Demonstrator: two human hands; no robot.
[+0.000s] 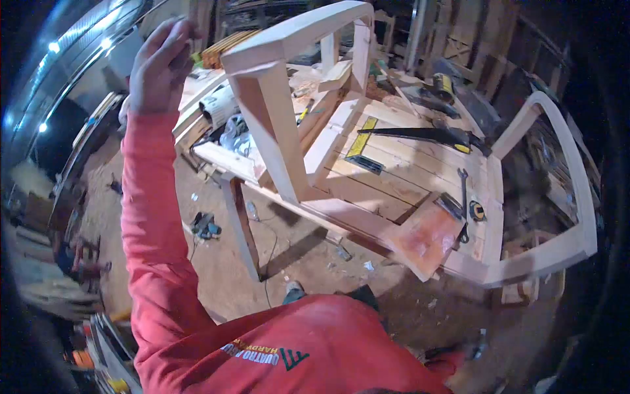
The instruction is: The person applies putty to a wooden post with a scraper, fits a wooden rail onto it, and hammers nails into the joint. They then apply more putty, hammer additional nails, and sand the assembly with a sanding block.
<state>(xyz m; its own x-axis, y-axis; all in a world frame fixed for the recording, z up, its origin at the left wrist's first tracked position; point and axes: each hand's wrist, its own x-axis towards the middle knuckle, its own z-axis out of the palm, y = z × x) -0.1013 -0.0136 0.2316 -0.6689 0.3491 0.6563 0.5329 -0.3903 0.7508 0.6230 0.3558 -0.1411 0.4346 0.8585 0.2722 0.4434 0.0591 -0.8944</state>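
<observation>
My left hand (161,69) is raised at the upper left, its fingers curled together; whatever they may hold cannot be made out. Just right of it stands a pale wooden frame (272,121), part of a slatted wooden piece (394,171). A similar curved frame (574,157) forms the right end. On the slats lie a handsaw (420,134), a yellow and black square (361,148), a wrench (464,197) and a tape measure (477,211). A reddish board (430,238) rests at the near edge. My right hand is not visible.
A table leg (241,226) stands under the near left side. On the floor are a power tool (205,225), a cord (272,249) and scraps. A yellow and black can (443,87) sits at the back, and a white cylindrical object (220,105) lies at the left.
</observation>
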